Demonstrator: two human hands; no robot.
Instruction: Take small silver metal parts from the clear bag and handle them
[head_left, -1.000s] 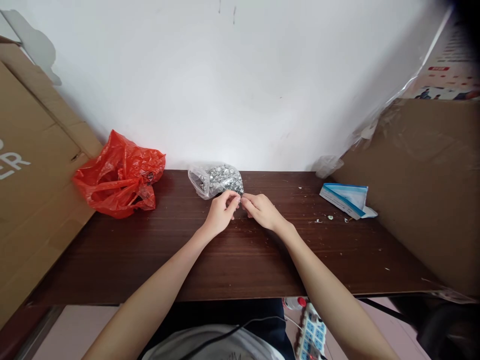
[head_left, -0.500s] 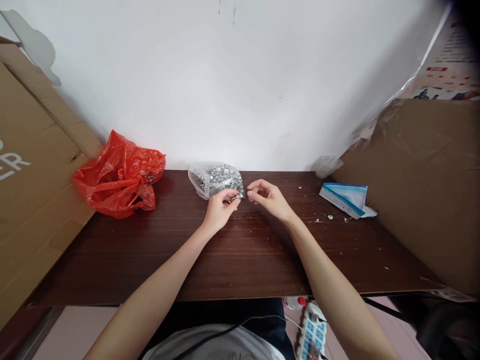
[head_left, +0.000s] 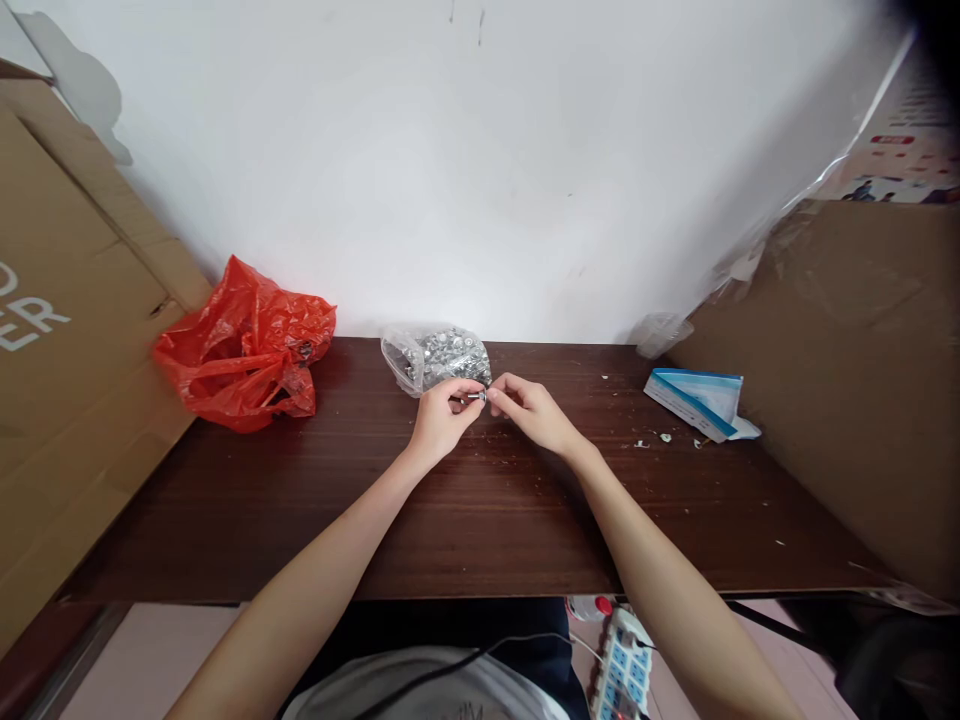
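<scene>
- A clear plastic bag (head_left: 433, 357) lies on the dark wooden tabletop (head_left: 480, 520) against the white wall, at about 12 o'clock from the two hands. It is packed with small shiny metal pieces; they are too small to tell apart one by one.
- A red plastic bag (head_left: 246, 346) sits crumpled at roughly 10 o'clock from the hands, well apart from the clear bag. Its mouth gapes a little, but what is inside cannot be made out.
- A small silvery metal fastener (head_left: 475, 396) is held just above the tabletop, touching or nearly touching the near edge of the clear bag. It looks like a short bright pin or screw lying sideways; finer detail is blurred.
- The left hand (head_left: 440, 417) has its thumb and forefinger pinched on the left end of the fastener, the other fingers curled under.
- The right hand (head_left: 529, 410) meets it from 3 o'clock, its fingertips closed on the right end of the same fastener.
- A white and blue folded paper packet (head_left: 697, 399) lies at 3 o'clock, well apart from the hands, with a few pale scraps on the wood near it.
- Brown cardboard sheets (head_left: 67, 330) stand at 9 o'clock and at 3 o'clock, flanking the tabletop.
- A white power strip (head_left: 621, 668) shows below the table's near edge, at about 5 o'clock.
</scene>
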